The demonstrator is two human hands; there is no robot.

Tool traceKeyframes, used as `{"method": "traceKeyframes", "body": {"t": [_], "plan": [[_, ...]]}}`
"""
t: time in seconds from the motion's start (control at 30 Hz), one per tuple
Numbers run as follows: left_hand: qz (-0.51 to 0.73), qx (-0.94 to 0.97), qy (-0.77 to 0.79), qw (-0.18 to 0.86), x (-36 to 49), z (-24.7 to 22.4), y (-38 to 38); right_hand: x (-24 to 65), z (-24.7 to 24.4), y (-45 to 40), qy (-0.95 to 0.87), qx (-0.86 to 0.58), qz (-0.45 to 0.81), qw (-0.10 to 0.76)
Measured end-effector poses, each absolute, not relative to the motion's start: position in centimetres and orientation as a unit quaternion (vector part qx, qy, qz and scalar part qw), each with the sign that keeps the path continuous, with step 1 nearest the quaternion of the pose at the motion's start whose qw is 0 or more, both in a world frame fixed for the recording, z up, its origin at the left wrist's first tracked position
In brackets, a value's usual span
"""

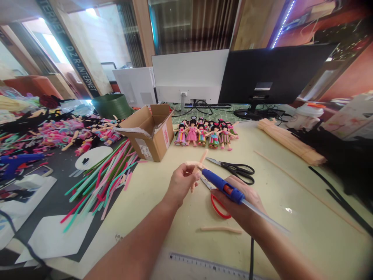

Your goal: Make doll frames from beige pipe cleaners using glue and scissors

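Note:
My left hand (183, 179) pinches a small figure of beige pipe cleaners (203, 156), its pieces crossing between my fingers. In my right hand (243, 192) is a blue hot glue gun (222, 183) with a clear glue stick out of its back. The gun's nozzle is at the pipe cleaners; whether it touches them I cannot tell. Under my right hand lie red-handled scissors (219, 208), partly hidden. Beyond it are black-handled scissors (237, 169). A loose beige pipe cleaner piece (221, 230) lies nearer me.
Several finished dolls (201, 134) stand beside an open cardboard box (148, 136). Coloured pipe cleaners (101, 179) spread at the left. A beige bundle (291, 142) lies at the right, a ruler (210, 266) at the front edge. Monitors (189, 74) stand behind.

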State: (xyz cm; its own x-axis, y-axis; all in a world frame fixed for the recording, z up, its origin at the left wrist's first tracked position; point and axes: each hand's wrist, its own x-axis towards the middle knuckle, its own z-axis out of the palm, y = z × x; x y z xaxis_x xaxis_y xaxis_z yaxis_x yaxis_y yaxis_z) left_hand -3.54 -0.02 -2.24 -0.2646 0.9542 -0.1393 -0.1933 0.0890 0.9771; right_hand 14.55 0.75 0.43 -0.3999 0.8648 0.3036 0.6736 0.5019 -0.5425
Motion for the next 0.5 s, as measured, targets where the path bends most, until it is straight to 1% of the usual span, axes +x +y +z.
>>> {"method": "traceKeyframes", "body": {"t": [0.5], "plan": [[0.579, 0.338, 0.549, 0.5, -3.46, -1.88, -0.05, 14.52, 0.56, 0.77, -0.817, -0.476, 0.17, 0.277]]}}
